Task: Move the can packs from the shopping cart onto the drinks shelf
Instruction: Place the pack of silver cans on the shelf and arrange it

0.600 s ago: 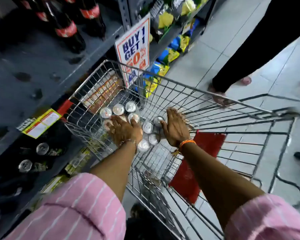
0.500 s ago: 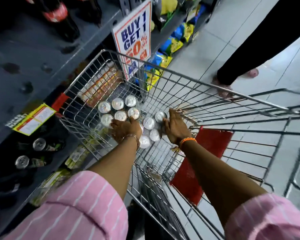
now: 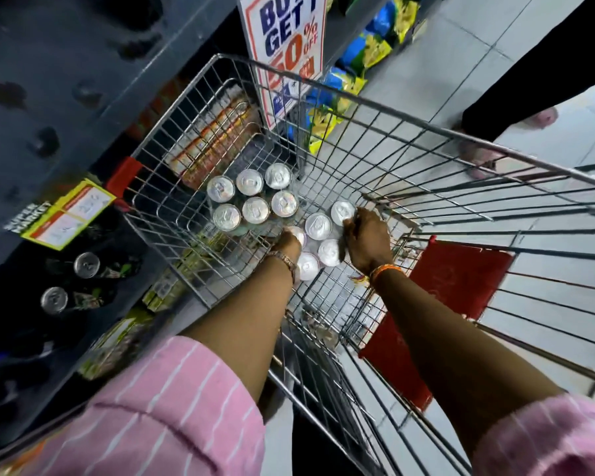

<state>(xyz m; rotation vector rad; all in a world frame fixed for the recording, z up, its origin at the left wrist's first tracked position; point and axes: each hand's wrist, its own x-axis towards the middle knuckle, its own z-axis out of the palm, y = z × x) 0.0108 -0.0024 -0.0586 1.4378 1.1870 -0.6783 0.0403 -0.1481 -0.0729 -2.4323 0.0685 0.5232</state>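
Observation:
Two shrink-wrapped packs of silver-topped cans stand in the wire shopping cart (image 3: 426, 127). The far can pack (image 3: 253, 201) sits untouched at the cart's left side. Both my hands reach down onto the near can pack (image 3: 318, 231). My left hand (image 3: 287, 242) grips its left side, fingers hidden below the tops. My right hand (image 3: 366, 240) clasps its right side beside the cart's wall. The dark drinks shelf (image 3: 66, 108) runs along the left, with two loose cans (image 3: 71, 281) on a lower level.
An orange carton pack (image 3: 213, 139) lies at the cart's far end. A "Buy 1 Get 1" sign (image 3: 285, 53) hangs past the cart. The red child-seat flap (image 3: 450, 304) is at the near right. A person's legs and feet (image 3: 485, 146) stand on the tiled floor beyond.
My hands slid off the can tops and down around the sides of the near pack. The view tilted closer over the cart.

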